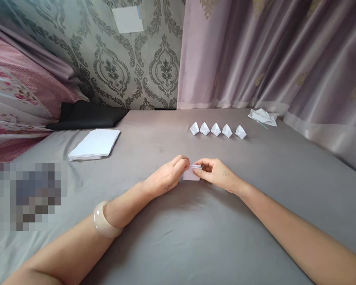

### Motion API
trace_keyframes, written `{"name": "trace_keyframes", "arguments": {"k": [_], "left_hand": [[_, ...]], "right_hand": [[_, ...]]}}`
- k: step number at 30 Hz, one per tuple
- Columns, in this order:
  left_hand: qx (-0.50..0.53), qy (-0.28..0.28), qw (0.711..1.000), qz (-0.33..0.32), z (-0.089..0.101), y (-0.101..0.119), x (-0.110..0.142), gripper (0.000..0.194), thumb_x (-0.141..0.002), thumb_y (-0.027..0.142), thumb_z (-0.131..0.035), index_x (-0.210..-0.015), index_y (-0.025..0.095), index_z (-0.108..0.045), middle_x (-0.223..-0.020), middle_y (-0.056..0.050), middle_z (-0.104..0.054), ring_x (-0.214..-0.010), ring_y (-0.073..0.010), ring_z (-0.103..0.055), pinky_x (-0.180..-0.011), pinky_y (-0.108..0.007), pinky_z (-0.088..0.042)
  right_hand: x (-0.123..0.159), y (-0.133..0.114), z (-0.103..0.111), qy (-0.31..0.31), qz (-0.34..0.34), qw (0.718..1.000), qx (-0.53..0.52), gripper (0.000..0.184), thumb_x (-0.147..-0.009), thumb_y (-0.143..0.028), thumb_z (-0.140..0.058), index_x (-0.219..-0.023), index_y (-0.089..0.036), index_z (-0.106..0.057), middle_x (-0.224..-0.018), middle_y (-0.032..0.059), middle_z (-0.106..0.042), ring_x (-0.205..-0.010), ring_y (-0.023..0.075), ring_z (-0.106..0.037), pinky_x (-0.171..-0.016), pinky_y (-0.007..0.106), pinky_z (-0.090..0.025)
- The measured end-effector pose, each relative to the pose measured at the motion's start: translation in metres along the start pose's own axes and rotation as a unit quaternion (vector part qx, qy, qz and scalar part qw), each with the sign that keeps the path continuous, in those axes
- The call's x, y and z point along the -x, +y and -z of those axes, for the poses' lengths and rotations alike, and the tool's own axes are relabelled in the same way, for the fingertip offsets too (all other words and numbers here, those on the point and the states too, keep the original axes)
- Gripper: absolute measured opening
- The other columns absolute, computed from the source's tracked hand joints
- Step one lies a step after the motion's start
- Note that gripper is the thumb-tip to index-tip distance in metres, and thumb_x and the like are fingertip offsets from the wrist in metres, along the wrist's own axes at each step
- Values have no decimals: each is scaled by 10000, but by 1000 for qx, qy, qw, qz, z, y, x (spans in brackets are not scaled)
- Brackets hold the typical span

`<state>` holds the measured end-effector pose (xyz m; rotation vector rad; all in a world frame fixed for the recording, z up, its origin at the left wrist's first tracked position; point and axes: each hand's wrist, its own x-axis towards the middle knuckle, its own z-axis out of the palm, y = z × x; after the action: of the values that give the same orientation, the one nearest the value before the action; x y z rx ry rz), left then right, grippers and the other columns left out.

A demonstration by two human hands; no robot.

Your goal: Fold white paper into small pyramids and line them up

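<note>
Fingers (pixel 182 161) of the left hand (pixel 166 177) closed, gripping the upper left edge of one pale folded paper (pixel 191 175); those of the right hand (pixel 221 174) pinch its upper right part. Paper sits mid-view, between the two hands; whether it touches the grey cloth (pixel 178 245) below, cannot tell.

Rest, largest down:
- Grey cloth, one, lightly creased, under everything.
- Mauve curtain (pixel 240 51), back right; panels hard to count.
- Black cloth (pixel 89 114), one, bunched, back left.
- White paper stack (pixel 95 143), one, near the black cloth; sheets too many to count.
- Crumpled white bundle (pixel 263 116), one, back right.
- Bangle (pixel 102 221), one, pale, on the left forearm.
- Diamond-shaped folded papers (pixel 215 129), five, in a row beyond the hands: four close together, the rightmost slightly apart.
- Thin blue-green strip (pixel 262 125), one, just beside the bundle.
</note>
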<state>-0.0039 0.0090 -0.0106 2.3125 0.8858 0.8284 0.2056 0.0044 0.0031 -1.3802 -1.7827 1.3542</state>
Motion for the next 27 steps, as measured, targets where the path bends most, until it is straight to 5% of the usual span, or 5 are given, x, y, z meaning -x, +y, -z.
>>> {"name": "trace_keyframes", "arguments": {"k": [2, 5, 9, 18, 27], "left_hand": [[110, 58, 991, 52, -2, 3, -2, 117, -934, 298, -473, -987, 196, -497, -1018, -76, -587, -922, -158, -583, -834, -305, -473], [291, 106, 936, 166, -5, 7, -6, 324, -791, 377, -689, -990, 179, -527, -914, -44, -627, -827, -154, -612, -761, -294, -489], [386, 141, 884, 222, -6, 14, -9, 295, -708, 387, -762, -799, 154, -603, -782, -7, -640, -759, -136, -603, -766, -283, -466], [389, 190, 872, 228, -4, 17, -8, 212, -712, 359, -756, -738, 162, -683, -731, -4, -679, -708, -135, -599, -732, -272, -452], [412, 142, 868, 239, 1, 16, -8, 181, -715, 331, -752, -706, 160, -696, -697, -17, -677, -682, -144, -597, -687, -279, -449]], "right_hand": [[2, -1, -2, 16, 0, 998, -64, 307, -768, -467, -660, -914, -201, -707, -658, -17, -602, -601, 109, -499, -558, 250, -372], [5, -5, -9, 53, 7, 990, -132, 333, -725, -497, -700, -864, -196, -731, -722, 1, -631, -637, 108, -493, -555, 243, -358], [8, -11, -19, 97, 8, 981, -169, 307, -689, -475, -737, -812, -195, -740, -718, -4, -635, -611, 97, -462, -567, 250, -365], [9, -10, -28, 126, 27, 977, -169, 268, -699, -445, -729, -806, -199, -741, -688, 9, -658, -664, 146, -557, -588, 277, -418], [12, -13, -20, 90, 28, 984, -151, 258, -721, -450, -721, -796, -204, -727, -691, -10, -635, -608, 108, -497, -577, 265, -399]]}}
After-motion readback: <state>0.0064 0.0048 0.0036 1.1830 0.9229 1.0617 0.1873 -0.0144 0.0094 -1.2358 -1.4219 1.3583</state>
